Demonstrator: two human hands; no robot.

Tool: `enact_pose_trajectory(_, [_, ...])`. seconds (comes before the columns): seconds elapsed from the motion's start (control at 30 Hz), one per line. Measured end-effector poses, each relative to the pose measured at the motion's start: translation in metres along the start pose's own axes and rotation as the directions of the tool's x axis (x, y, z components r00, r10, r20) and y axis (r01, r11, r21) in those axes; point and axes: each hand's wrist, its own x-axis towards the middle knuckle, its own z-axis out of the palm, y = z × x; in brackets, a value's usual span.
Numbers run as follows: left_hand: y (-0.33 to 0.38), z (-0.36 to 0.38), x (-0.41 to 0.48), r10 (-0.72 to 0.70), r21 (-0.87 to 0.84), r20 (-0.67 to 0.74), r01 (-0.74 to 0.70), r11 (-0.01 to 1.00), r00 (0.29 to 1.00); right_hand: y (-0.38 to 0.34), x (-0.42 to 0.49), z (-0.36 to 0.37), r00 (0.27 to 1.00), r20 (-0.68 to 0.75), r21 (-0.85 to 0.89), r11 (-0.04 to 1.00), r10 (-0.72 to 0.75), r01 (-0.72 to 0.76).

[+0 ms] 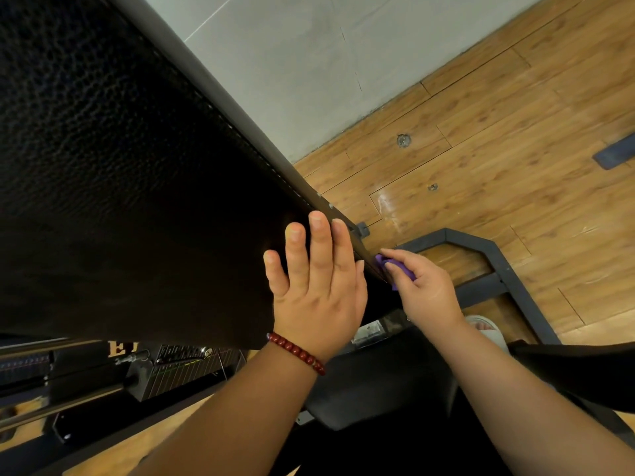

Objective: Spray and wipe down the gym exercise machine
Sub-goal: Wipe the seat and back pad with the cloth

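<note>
Nearest, left hand [314,286] presses flat, fingers straight, on the black pad [137,183]. The right hand [424,290] grips the purple cloth [381,261] against the pad's side edge, just right of the left fingers. I would wipe along that diagonal edge.

Bare forearms — red bead bracelet [296,352], left wrist.

2 hands [316,286] [424,286], 1 cloth [381,261], 1 pad [120,166]
</note>
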Motion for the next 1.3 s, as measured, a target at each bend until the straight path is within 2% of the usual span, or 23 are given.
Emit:
enact_pose_trajectory(0.1, [0.000, 0.001, -0.001, 0.000, 0.011, 0.001, 0.000, 1.000, 1.000, -0.009, 0.004, 0.000, 0.999, -0.002, 0.009, 0.999, -0.037, 0.037])
enact_pose_trajectory(0.13, [0.000, 0.000, 0.000, -0.003, 0.010, 0.005, 0.003, 1.000, 1.000, -0.014, 0.004, 0.002, 0.999, 0.021, 0.051, 0.998, -0.032, 0.031])
enact_pose_trajectory(0.17, [0.001, 0.000, 0.000, -0.006, 0.007, 0.006, 0.006, 1.000, 1.000, -0.018, 0.003, 0.004, 0.998, 0.058, 0.169, 0.985, 0.010, -0.019])
enact_pose_trajectory(0.2, [0.001, 0.001, -0.001, -0.006, 0.006, 0.002, 0.006, 1.000, 1.000, -0.023, 0.001, 0.004, 0.993, 0.095, 0.327, 0.939, 0.076, -0.103])
enact_pose_trajectory(0.27, [0.001, 0.002, -0.002, -0.001, 0.008, -0.002, 0.001, 1.000, 1.000, -0.029, 0.002, 0.001, 0.963, 0.157, 0.583, 0.766, 0.219, -0.269])
enact_pose_trajectory(0.3, [0.001, 0.002, -0.002, 0.001, 0.007, -0.002, -0.001, 1.000, 1.000, -0.029, 0.003, -0.002, 0.950, 0.176, 0.649, 0.696, 0.256, -0.308])
enact_pose_trajectory(0.37, [0.001, 0.002, -0.001, 0.004, 0.010, -0.004, -0.004, 1.000, 1.000, -0.030, 0.004, -0.006, 0.925, 0.230, 0.688, 0.622, 0.301, -0.373])
enact_pose_trajectory(0.43, [0.001, 0.003, -0.001, -0.001, 0.017, -0.005, 0.001, 1.000, 1.000, -0.031, 0.005, -0.005, 0.913, 0.246, 0.645, 0.649, 0.324, -0.404])
enact_pose_trajectory(0.57, [0.001, 0.003, -0.002, 0.008, 0.018, 0.001, -0.008, 1.000, 1.000, -0.033, 0.003, -0.004, 0.966, 0.144, 0.422, 0.869, 0.216, -0.257])
enact_pose_trajectory(0.67, [0.001, 0.003, -0.003, 0.009, 0.016, 0.005, -0.009, 1.000, 1.000, -0.030, 0.005, -0.005, 0.977, 0.101, 0.355, 0.911, 0.186, -0.210])
enact_pose_trajectory(0.77, [0.001, 0.003, -0.003, 0.010, 0.017, 0.000, -0.010, 1.000, 1.000, -0.029, 0.009, -0.004, 0.987, 0.037, 0.141, 0.977, 0.156, -0.160])
enact_pose_trajectory(0.8, [0.001, 0.004, -0.003, 0.010, 0.016, -0.005, -0.010, 1.000, 1.000, -0.029, 0.010, -0.004, 0.986, 0.047, 0.127, 0.978, 0.158, -0.163])
enact_pose_trajectory(0.9, [0.002, 0.004, -0.002, 0.012, 0.022, -0.009, -0.011, 1.000, 1.000, -0.033, 0.014, -0.003, 0.967, 0.136, 0.261, 0.934, 0.214, -0.243])
enact_pose_trajectory(1.2, [0.002, 0.006, -0.003, 0.015, 0.026, -0.013, -0.015, 1.000, 1.000, -0.036, 0.020, 0.006, 0.996, 0.072, -0.021, 0.998, 0.061, -0.060])
enact_pose_trajectory(1.23, [0.002, 0.006, -0.003, 0.015, 0.029, -0.008, -0.015, 0.999, 1.000, -0.032, 0.021, 0.008, 0.994, 0.078, -0.049, 0.996, 0.073, -0.069])
enact_pose_trajectory(1.3, [0.002, 0.005, -0.003, 0.011, 0.025, 0.000, -0.011, 1.000, 1.000, -0.024, 0.024, 0.008, 0.975, 0.119, -0.068, 0.982, 0.186, -0.179])
